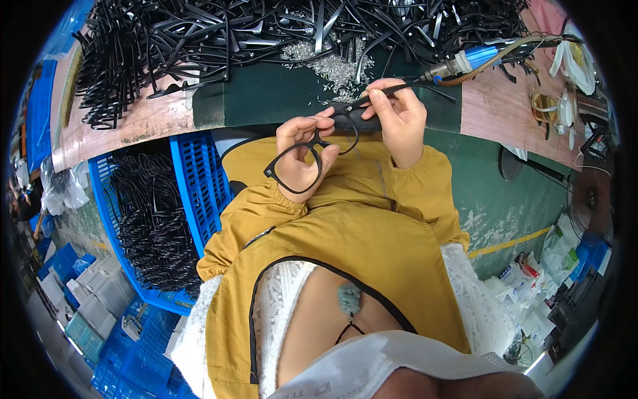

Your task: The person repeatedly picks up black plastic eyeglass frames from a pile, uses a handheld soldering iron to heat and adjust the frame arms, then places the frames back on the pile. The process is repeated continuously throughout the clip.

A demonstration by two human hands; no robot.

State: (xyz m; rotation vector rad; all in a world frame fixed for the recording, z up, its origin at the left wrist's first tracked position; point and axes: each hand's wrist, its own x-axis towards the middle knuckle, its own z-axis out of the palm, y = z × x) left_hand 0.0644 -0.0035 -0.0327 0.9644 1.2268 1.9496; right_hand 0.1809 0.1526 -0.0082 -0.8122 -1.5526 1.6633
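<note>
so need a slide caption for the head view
Left grip on a black glasses front, right grip on a black temple, near heaped loose temples.

A black glasses front [319, 141] tilts diagonally, 1 black temple [403, 86] at its upper end.

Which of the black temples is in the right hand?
The temple that reaches to the frame in the left hand; the loose ones lie on the table.

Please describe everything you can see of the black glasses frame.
The black, plastic-looking frame has two rounded rims and a bridge. It is tilted, near the table edge. The left hand holds it around the bridge; the right hand pinches a slim temple at one end. Whether lenses are fitted is unclear.
</note>
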